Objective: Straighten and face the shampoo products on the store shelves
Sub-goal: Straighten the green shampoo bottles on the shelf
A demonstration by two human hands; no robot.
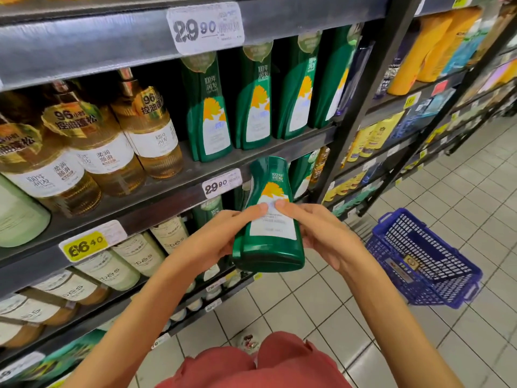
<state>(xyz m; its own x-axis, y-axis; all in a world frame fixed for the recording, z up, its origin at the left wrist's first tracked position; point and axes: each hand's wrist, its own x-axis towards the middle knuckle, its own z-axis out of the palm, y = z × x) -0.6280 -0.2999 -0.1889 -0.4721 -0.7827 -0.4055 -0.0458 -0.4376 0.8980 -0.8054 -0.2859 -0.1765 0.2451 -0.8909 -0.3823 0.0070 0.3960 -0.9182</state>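
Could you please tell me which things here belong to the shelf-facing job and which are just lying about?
Part of the job: green shampoo bottle, held in left hand and right hand; green bottles standing on the shelf; amber bottles beside them.
Just about: blue basket on the floor; price tags on shelf edges.

I see a blue basket (386, 256) standing on the tiled floor (419, 345) at right. One yellow tag (84, 245) reads 66.40; two white tags (205, 28) (221, 184) read 29.90.
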